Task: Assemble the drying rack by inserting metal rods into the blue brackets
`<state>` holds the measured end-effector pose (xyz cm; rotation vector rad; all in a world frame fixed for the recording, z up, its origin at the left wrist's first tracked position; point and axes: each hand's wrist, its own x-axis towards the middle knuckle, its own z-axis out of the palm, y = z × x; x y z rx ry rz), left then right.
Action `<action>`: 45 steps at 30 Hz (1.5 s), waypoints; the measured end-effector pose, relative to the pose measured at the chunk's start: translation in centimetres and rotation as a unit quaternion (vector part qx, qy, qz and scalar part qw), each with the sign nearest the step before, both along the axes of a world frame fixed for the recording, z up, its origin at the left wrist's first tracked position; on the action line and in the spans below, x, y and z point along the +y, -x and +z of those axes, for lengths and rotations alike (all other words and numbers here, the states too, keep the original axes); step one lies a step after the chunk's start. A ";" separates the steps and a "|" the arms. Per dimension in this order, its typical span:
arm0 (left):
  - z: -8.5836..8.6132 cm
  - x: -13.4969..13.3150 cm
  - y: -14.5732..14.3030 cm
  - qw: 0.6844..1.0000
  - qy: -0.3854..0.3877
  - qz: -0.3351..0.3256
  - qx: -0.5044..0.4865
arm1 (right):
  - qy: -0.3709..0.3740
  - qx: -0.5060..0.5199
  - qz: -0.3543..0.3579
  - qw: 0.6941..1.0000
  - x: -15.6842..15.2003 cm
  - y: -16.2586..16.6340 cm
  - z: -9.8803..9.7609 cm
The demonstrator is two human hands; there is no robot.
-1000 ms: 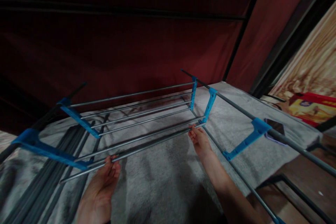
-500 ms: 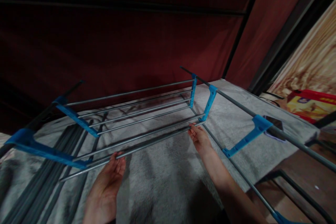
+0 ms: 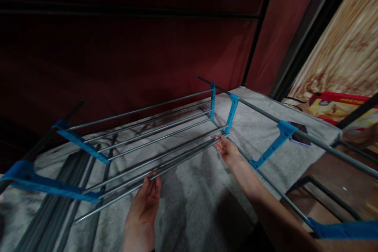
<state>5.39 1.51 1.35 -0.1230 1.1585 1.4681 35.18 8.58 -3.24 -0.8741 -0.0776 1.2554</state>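
A thin metal tube runs slantwise across the front of a partly built rack, its left end loose in the air. My left hand is closed on it near the middle. Close to its right end, my right hand pinches the same tube beside a blue plastic bracket. More crossbars span between this bracket side and the blue brackets on the left. Whether the tube's right end sits in the bracket is hard to tell.
Several grey tubes lie at the left on a grey blanket. A long side pole carries another blue bracket at right, with a phone behind it. A red and yellow box stands beyond, near a curtain.
My left hand has slid right along the tube, towards its middle. The view has turned slightly, and my right hand stays near the right end.
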 end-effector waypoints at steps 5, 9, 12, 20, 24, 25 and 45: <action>-0.1 -0.2 0.3 1.000 -0.016 0.008 0.000 | 0.013 -0.019 -0.024 0.999 0.3 -1.2 0.7; -0.1 -0.4 0.4 1.000 -0.030 -0.002 0.008 | 0.022 -0.031 -0.046 0.998 0.1 -2.1 0.9; -0.1 -0.6 0.2 0.998 -0.046 -0.026 0.035 | 0.014 -0.041 -0.056 0.998 -0.3 -2.4 0.8; 0.5 -0.7 -0.4 0.997 -0.035 -0.031 0.067 | -0.001 -0.053 -0.014 0.998 -1.1 -0.5 0.3; 1.0 -0.9 -0.6 0.996 -0.033 -0.022 0.079 | -0.011 -0.039 0.023 0.999 -1.3 1.4 -0.2; 1.1 -0.9 -0.6 0.996 -0.036 -0.021 0.082 | -0.014 -0.033 0.031 0.999 -1.3 1.8 -0.3; 1.8 -1.4 5.2 0.960 -0.062 0.230 0.147 | 0.078 -0.040 0.067 0.994 -1.4 -1.0 0.8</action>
